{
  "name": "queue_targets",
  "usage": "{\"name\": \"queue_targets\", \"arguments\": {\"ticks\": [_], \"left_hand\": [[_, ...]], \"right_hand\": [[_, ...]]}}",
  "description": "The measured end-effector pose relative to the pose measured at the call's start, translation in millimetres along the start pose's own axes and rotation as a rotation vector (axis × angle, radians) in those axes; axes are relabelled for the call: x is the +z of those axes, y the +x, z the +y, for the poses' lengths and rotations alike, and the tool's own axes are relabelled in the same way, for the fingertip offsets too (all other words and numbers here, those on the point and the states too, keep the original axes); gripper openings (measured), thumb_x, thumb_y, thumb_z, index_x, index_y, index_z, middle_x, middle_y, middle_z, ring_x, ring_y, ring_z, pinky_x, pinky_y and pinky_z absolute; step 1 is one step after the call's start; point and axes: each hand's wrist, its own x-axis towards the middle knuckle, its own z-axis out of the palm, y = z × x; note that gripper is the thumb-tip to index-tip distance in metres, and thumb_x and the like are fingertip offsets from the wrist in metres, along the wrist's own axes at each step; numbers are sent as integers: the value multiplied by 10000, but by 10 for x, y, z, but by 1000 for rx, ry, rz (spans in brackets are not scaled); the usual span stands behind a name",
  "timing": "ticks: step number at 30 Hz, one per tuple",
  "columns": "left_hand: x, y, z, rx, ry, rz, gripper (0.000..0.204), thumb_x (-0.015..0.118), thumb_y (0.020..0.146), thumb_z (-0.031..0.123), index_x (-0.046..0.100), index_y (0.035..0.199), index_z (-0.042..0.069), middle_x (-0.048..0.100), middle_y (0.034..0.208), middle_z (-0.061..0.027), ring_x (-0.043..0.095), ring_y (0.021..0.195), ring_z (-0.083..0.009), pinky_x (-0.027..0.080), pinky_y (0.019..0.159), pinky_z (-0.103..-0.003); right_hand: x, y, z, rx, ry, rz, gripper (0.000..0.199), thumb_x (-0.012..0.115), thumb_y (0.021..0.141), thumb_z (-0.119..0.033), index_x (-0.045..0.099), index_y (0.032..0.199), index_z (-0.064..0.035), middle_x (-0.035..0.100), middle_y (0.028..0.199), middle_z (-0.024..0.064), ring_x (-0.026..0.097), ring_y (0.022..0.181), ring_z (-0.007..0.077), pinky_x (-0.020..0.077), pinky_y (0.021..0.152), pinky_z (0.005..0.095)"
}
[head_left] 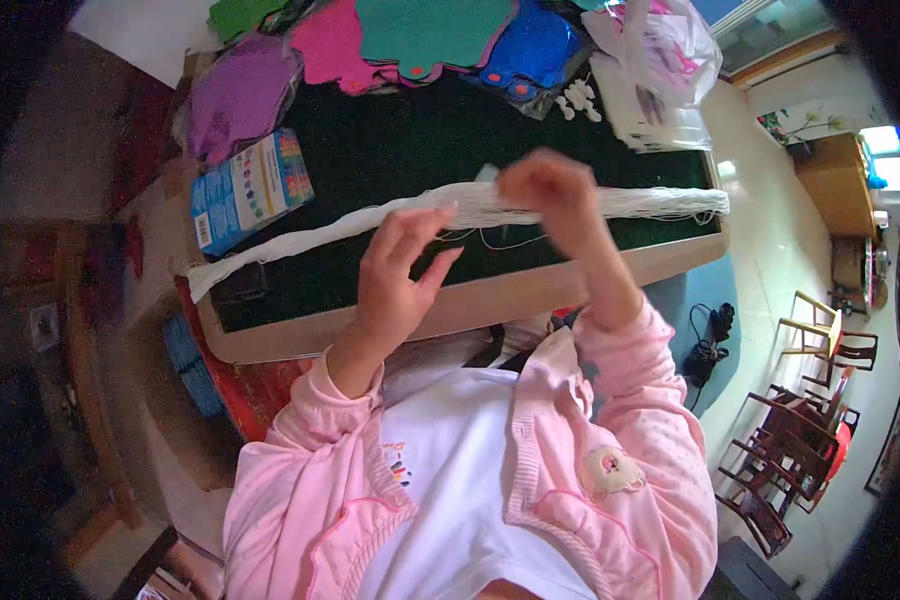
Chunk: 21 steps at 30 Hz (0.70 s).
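Observation:
A long hank of white string (345,222) lies across the dark green table mat (390,140), narrow at its left end and loosely fanned toward the right. At the near side of the hank is my left hand (398,275), thumb and fingers apart, fingertips beside the strands. My right hand (560,195) is over the middle of the hank, blurred by motion. Its fingers are curled in, and what they may hold is hidden. A thin loose strand (510,246) curves out from the bundle between the hands.
A blue box with a colourful side (255,190) stands at the left. Along the far edge lie purple (240,95), pink (330,45), teal (435,35) and blue (535,45) shaped sheets. Small white pieces (578,100) and plastic bags (660,80) are at the far right.

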Motion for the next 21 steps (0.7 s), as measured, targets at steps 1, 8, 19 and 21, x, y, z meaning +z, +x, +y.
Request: {"name": "queue_targets", "arguments": {"ticks": [1,8,19,21], "left_hand": [[4,-3,37,-82,-59,-22,201,673,695,-10,642,881,61,588,837,-76,579,767,-238,470,672,-319],[70,-228,37,22,23,-153,154,662,706,2,640,851,50,597,818,-73,576,785,-245,473,681,-319],[661,-322,-132,131,46,-323,108,655,714,41,651,822,45,618,841,-75,579,817,-244,483,714,-333],[685,-243,-138,155,49,-317,84,647,721,48,649,805,45,608,823,-61,576,807,-227,484,707,-325]], "right_hand": [[-289,144,214,-51,-265,164,98,535,782,57,614,807,5,603,747,28,548,670,83,457,626,216],[-1254,216,772,-194,-1196,444,104,601,792,-85,625,876,-29,606,819,129,600,670,228,463,626,315],[-1322,-185,512,-85,-953,436,181,604,796,-76,622,975,-60,612,856,139,630,768,263,482,679,314],[-1275,-119,555,-100,-925,437,162,607,796,-82,626,956,-62,609,849,138,627,749,265,481,671,312]]}}
